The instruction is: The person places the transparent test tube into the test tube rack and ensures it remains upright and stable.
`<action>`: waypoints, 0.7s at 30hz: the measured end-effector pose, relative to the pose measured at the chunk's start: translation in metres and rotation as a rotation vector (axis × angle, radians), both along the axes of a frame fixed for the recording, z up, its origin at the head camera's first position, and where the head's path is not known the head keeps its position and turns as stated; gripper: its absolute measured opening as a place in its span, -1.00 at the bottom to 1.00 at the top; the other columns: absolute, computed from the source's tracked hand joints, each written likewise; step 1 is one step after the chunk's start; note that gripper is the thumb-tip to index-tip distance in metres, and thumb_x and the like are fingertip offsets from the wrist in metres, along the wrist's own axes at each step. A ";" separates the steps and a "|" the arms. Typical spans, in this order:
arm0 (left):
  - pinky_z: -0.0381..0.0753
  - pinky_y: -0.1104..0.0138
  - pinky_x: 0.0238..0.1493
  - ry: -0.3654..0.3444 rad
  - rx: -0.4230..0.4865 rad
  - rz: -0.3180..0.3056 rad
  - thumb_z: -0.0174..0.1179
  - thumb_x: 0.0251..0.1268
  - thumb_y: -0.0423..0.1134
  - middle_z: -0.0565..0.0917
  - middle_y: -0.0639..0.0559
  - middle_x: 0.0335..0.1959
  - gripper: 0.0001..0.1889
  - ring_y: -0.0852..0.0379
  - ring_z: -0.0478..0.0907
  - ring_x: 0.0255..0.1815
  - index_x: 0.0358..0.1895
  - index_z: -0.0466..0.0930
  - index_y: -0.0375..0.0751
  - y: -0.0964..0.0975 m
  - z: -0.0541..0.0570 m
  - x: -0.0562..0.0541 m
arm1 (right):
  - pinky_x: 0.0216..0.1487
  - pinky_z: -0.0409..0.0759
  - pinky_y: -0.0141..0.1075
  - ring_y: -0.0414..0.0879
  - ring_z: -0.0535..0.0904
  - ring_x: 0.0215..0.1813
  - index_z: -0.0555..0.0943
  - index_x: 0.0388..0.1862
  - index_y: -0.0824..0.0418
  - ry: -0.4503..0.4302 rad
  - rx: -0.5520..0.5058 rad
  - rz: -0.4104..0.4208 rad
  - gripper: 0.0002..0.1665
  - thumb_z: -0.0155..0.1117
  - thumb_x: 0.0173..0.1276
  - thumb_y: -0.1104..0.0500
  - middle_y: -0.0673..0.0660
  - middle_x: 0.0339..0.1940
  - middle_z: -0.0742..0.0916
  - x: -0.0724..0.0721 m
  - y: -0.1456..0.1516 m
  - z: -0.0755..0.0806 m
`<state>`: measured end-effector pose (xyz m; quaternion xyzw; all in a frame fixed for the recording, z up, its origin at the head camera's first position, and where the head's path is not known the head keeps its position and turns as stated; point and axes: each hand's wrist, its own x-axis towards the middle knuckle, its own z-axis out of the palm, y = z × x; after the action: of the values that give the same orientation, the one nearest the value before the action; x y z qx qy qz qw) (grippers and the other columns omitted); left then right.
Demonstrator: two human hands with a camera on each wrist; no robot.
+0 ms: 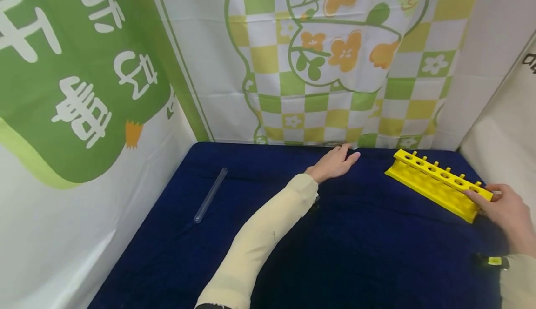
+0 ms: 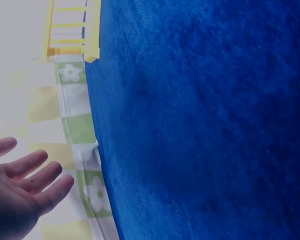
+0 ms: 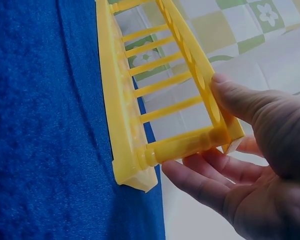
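Note:
A yellow test tube rack (image 1: 435, 183) with a row of round holes stands at the right of the dark blue cloth. My right hand (image 1: 508, 211) grips its near right end; in the right wrist view the thumb lies on the top plate and the fingers (image 3: 197, 187) curl by the end post. My left hand (image 1: 333, 164) reaches over the back of the table, fingers spread and relaxed, holding nothing. In the left wrist view its palm (image 2: 12, 200) faces up beside the curtain. A clear test tube (image 1: 211, 195) lies on the cloth at the left.
Dark blue cloth (image 1: 368, 253) covers the table. A checked curtain (image 1: 293, 109) hangs along the back edge, a green and white printed one (image 1: 83, 127) at the left, and a pale one (image 1: 511, 127) at the right.

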<state>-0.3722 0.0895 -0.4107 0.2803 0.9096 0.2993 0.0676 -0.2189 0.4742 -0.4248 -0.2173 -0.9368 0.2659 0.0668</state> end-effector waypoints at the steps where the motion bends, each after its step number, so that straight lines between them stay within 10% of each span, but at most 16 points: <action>1: 0.29 0.13 0.46 -0.003 0.007 0.002 -0.39 0.47 0.37 0.18 0.06 0.56 -0.29 0.06 0.19 0.54 0.57 -0.03 0.17 0.000 0.000 0.000 | -0.26 0.53 0.06 0.43 0.49 -0.17 0.09 0.33 0.65 0.010 -0.012 0.001 0.13 0.06 0.37 -0.36 0.65 -0.02 0.37 -0.001 0.001 0.000; 21: 0.40 0.19 0.37 -0.051 0.102 0.009 -0.34 0.48 0.34 0.29 0.08 0.49 -0.33 0.14 0.32 0.46 0.55 0.01 0.19 0.010 -0.005 0.006 | -0.35 0.55 -0.06 0.34 0.58 -0.31 0.07 0.31 0.67 0.024 -0.052 -0.010 0.10 0.06 0.39 -0.33 0.64 -0.04 0.34 0.001 0.000 -0.008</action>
<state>-0.3665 0.0998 -0.4158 0.2717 0.8923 0.3527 0.0752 -0.2182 0.4741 -0.4326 -0.2204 -0.9276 0.2924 0.0737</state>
